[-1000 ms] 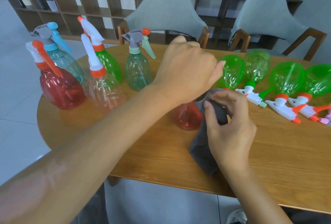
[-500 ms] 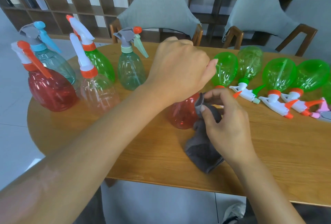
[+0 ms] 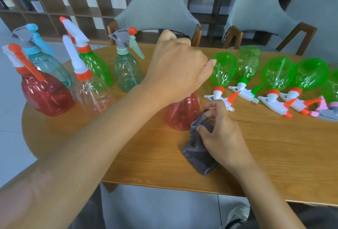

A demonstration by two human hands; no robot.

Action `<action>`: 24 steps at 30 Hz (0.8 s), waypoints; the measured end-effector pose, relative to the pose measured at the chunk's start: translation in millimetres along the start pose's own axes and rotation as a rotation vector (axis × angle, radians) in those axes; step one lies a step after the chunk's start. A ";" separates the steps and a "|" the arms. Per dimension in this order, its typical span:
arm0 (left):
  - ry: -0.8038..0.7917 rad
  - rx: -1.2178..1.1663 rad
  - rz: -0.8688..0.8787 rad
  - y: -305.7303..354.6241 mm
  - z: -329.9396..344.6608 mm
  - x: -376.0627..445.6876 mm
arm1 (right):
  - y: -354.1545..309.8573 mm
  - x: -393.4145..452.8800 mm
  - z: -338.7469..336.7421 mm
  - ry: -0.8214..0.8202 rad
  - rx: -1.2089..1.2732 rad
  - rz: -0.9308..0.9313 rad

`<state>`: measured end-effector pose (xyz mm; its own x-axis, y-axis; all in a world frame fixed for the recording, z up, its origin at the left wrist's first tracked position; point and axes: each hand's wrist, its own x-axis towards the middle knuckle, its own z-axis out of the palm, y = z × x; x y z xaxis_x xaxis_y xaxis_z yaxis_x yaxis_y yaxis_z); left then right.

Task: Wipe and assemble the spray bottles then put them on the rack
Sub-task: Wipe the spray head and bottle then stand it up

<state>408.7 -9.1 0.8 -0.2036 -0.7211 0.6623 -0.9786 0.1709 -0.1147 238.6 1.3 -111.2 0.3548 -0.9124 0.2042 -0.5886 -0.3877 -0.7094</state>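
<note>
Red bottle (image 3: 183, 114) gripped at the top by the left hand (image 3: 176, 69), grey cloth (image 3: 198, 148) in the right hand (image 3: 222, 133).

The bottle stands upright near the middle of the wooden table (image 3: 274, 155), its top hidden under the curled left fingers; the right hand pinches the cloth just beside the bottle's lower side, the cloth trailing onto the table; five assembled bottles (image 3: 126, 69) stand upright at left; green bottles (image 3: 224, 71) with sprayers lie in a row at right; two grey chairs (image 3: 157, 9) behind; shelving (image 3: 54, 9) beyond.
</note>
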 end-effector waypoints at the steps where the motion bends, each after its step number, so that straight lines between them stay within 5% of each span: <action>1: -0.035 -0.005 -0.017 -1.0 -1.2 -0.7 | 0.2 0.7 0.0 0.005 0.007 0.003; 13: -0.271 -0.365 -0.079 -11.2 -15.5 -2.2 | -23.6 6.3 -6.8 0.342 0.241 -0.132; 24: -0.268 -0.433 -0.143 -8.8 -16.8 -2.8 | -44.8 -1.7 3.8 0.392 0.222 -0.239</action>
<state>418.5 2.7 12.4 -0.1252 -0.8943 0.4296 -0.9067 0.2789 0.3164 267.1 20.7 -82.4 0.1365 -0.7991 0.5855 -0.3406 -0.5929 -0.7297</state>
